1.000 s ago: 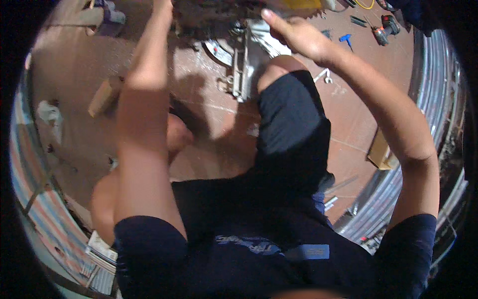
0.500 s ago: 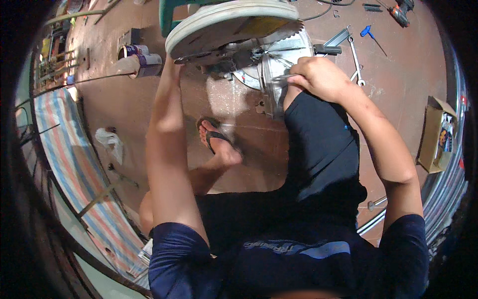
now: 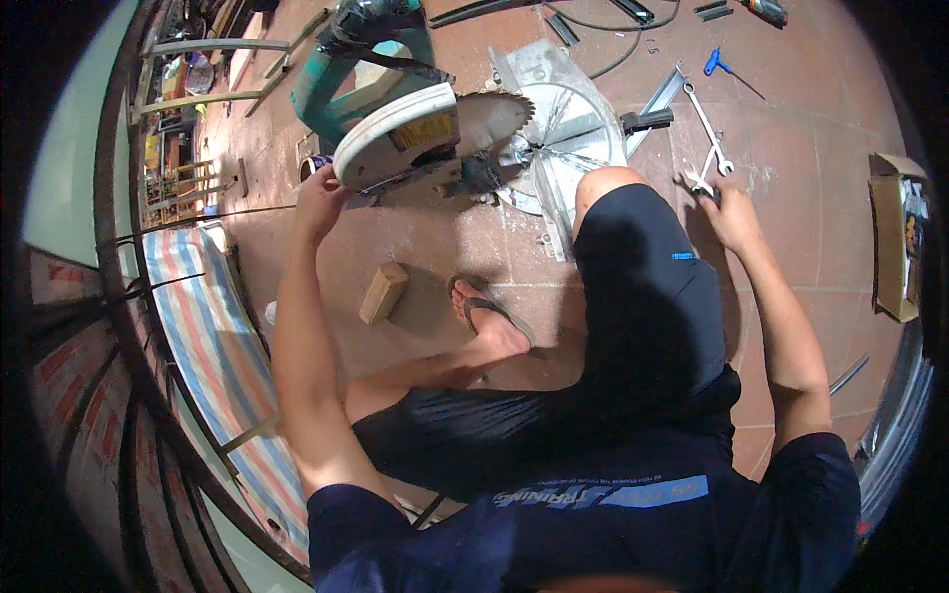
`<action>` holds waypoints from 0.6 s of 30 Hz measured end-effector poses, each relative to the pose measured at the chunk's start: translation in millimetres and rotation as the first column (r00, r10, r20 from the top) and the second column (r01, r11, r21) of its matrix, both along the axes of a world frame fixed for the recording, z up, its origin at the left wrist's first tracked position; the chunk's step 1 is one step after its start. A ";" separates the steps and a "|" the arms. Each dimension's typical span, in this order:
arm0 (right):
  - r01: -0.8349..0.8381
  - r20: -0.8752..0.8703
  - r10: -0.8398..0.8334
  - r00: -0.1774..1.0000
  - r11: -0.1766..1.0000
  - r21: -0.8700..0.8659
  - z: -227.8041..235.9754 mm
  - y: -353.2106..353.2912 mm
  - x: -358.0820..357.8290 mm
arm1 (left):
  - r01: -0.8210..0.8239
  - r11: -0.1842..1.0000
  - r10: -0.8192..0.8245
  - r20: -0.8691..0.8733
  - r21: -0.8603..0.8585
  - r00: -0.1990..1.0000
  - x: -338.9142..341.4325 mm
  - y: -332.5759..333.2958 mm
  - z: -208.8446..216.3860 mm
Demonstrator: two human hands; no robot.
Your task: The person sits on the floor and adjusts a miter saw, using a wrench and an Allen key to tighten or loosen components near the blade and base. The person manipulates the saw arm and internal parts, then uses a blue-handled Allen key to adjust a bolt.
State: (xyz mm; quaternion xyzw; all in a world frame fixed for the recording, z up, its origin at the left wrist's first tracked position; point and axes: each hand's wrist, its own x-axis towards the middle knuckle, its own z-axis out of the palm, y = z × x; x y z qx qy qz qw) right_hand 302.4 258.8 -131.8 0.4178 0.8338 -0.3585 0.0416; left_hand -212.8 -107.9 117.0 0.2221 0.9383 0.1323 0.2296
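A mitre saw (image 3: 395,133) stands on the floor ahead of me, with a green body and white blade guard. Its toothed blade (image 3: 494,117) shows beyond the guard, above a round silver base (image 3: 583,124). My left hand (image 3: 321,203) has its fingers curled at the guard's near left rim; their tips are partly hidden. Out past my right knee, my right hand (image 3: 732,212) is closed around a small metal hand tool (image 3: 698,185), whose exact kind I cannot make out. Near its fingertips lies a long silver spanner (image 3: 707,124).
A wooden block (image 3: 384,294) lies left of my sandalled foot. A blue-handled hex key (image 3: 732,71) and a power drill (image 3: 766,10) are at the far right. A cardboard box (image 3: 898,242) stands at the right edge. Along the left runs a striped sheet (image 3: 208,326).
My right hand has moved from the saw's base by my knee out to the right, beside the spanner. The guard appears lower and farther away, showing more blade. The wooden block has come into view.
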 end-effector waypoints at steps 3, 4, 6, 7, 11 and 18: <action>0.035 0.133 -0.026 0.991 0.997 -0.062 -20.1 -10.8 44.0 | 0.104 0.988 -0.092 0.098 -0.118 0.991 24.4 6.9 36.3; 0.030 0.142 -0.019 0.990 0.997 -0.077 -22.7 -16.2 56.6 | 0.214 0.940 -0.221 0.007 -0.267 0.975 36.9 7.5 49.0; 0.060 0.237 -0.036 0.971 0.994 -0.094 -24.9 -22.7 72.5 | 0.376 0.866 -0.400 -0.006 -0.331 0.916 66.6 11.3 68.0; 0.016 0.192 0.000 0.981 0.997 -0.080 -24.7 -25.3 77.4 | 0.449 0.818 -0.481 0.001 -0.360 0.877 82.9 12.1 78.8; 0.062 0.135 -0.054 0.989 0.997 -0.051 -24.7 -32.6 79.5 | 0.578 0.777 -0.585 0.051 -0.252 0.809 143.3 30.2 101.0; 0.088 0.017 -0.089 0.996 0.995 0.046 -40.9 7.2 28.6 | 0.727 0.635 -0.759 -0.037 -0.260 0.650 221.9 38.5 126.9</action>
